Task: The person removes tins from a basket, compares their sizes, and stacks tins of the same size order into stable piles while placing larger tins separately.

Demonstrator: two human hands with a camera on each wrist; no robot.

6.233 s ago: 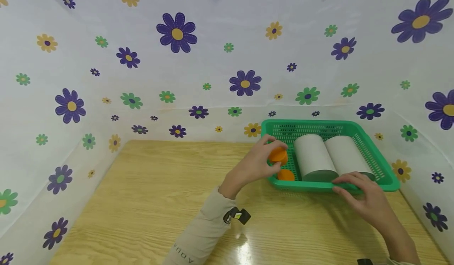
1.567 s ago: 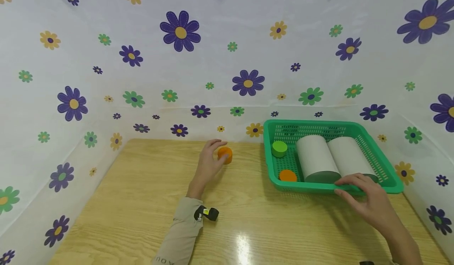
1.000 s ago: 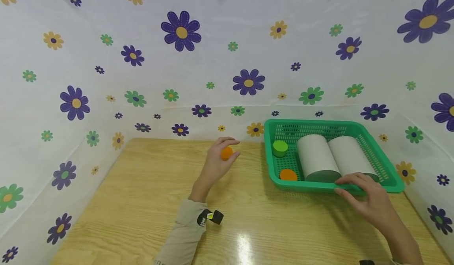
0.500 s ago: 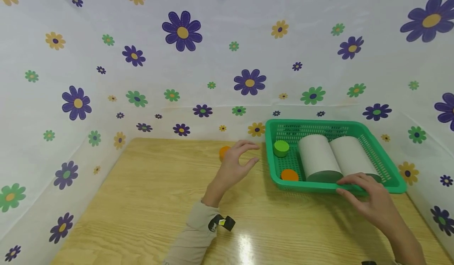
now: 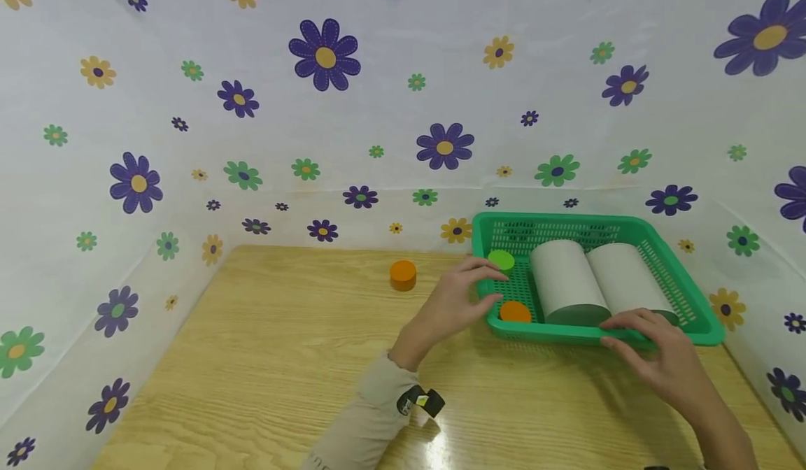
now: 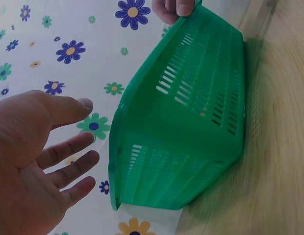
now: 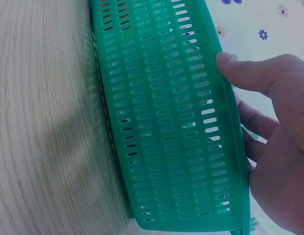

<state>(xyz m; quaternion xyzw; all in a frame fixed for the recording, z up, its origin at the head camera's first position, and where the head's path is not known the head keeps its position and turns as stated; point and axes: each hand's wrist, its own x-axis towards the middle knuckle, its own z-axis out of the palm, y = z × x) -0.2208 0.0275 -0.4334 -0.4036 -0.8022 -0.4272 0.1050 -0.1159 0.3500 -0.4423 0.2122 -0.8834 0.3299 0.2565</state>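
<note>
Firstly, in front of the green basket (image 5: 554,332), toward its left side, there was your beige sleeve (image 5: 362,414) with a small black device (image 5: 432,403) at the wrist. Your right hand (image 5: 664,358) held the near rim of the basket, right of its middle; the thumb was on the outer side and the fingers behind, so the rim was pinched. Your left hand (image 5: 448,303) was above the basket's left edge, apart from it, with thumb and fingers standing well apart. In the basket's near left corner lay an orange round piece (image 5: 515,312). Two white cylinders (image 5: 569,278) lay side by side along the basket's middle and right. On the wooden table (image 5: 277,358), left of the basket, rested a second orange piece (image 5: 403,275). Near the basket's far left corner was a green round piece (image 5: 501,259), partly hidden by your fingers. Behind the basket rose a white flowered covering (image 5: 378,120).
</note>
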